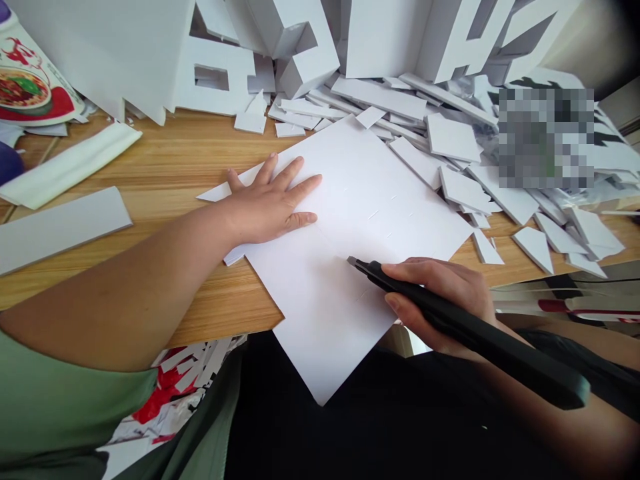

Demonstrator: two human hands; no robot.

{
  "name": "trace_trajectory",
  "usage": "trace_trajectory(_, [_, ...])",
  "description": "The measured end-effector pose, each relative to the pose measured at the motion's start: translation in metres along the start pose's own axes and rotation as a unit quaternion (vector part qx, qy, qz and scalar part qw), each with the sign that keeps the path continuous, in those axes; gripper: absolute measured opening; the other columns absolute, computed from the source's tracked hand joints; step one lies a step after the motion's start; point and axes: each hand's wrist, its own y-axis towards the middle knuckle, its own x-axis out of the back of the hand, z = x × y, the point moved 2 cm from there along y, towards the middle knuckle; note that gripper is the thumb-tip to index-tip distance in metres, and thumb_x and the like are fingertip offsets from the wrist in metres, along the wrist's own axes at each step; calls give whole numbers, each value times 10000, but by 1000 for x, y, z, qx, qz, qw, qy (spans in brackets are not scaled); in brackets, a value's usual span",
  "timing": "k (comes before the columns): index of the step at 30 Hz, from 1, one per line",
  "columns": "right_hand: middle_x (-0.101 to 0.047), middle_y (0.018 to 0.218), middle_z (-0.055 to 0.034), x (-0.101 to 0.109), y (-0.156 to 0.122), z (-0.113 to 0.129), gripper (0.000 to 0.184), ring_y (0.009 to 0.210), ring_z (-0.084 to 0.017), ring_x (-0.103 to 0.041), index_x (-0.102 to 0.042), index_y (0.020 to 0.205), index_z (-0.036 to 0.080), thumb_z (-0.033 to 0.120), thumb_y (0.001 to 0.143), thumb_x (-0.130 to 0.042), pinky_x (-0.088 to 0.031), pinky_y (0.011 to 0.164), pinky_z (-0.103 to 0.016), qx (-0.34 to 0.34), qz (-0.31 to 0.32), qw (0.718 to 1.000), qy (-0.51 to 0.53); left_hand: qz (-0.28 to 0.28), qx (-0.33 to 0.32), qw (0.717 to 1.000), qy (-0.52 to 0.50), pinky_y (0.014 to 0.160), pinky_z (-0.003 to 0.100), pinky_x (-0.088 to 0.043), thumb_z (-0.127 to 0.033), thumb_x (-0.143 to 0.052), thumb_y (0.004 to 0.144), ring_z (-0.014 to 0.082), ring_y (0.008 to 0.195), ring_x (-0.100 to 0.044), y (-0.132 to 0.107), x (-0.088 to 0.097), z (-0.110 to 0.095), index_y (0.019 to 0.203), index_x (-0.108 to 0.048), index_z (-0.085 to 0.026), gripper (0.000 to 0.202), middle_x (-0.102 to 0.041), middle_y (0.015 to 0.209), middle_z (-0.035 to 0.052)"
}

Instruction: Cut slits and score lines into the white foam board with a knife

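My left hand (273, 200) lies flat, fingers spread, palm pressing the white board (345, 267) onto the wooden surface (165, 167). My right hand (440, 300) closes its grip around the black utility knife (465, 330), blade tip touching the board's middle.

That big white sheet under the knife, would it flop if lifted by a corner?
Probably not: the sheet juts past the table edge without drooping, so it looks stiff. Likely light, like the thin offcuts behind. It may slide on smooth wood; the left hand presses it flat.
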Motion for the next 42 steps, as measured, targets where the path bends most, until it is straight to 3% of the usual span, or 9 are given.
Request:
trace_trajectory(19, [-737,929,-115,22,-41,8,391,838,-231,-730,-593,1176,151,100,792,-646,-612,696,-313,30,1,999,-30,0,5,1000,14,997,822,-49,-621,-173,953,416,1462,159,-3,3,-2,1535,10,-404,648,178,1628,-19])
trace_trajectory(27, [-753,887,-128,27,-47,14,427,849,-279,-751,-604,1166,152,74,748,-638,-646,733,-352,43,-8,998,-39,-4,-2,1000,11,1017,802,-48,-639,-157,944,400,1464,165,-4,4,-1,1538,-3,-396,660,165,1631,-15])
trace_trajectory(37, [-761,838,-117,32,-57,19,441,748,-260,-756,-618,1172,160,79,739,-625,-657,681,-337,45,-15,997,-57,-9,2,1000,26,1022,798,-76,-662,-124,929,418,1466,134,-2,3,1,1536,1,-401,673,154,1633,-13])
trace_trajectory(42, [-761,849,-118,33,-63,21,465,793,-274,-756,-592,1204,165,73,749,-618,-662,693,-366,43,-4,996,-74,-10,-6,1000,22,1008,816,-69,-661,-126,934,422,1464,137,-3,3,0,1541,-13,-388,676,146,1634,-2])
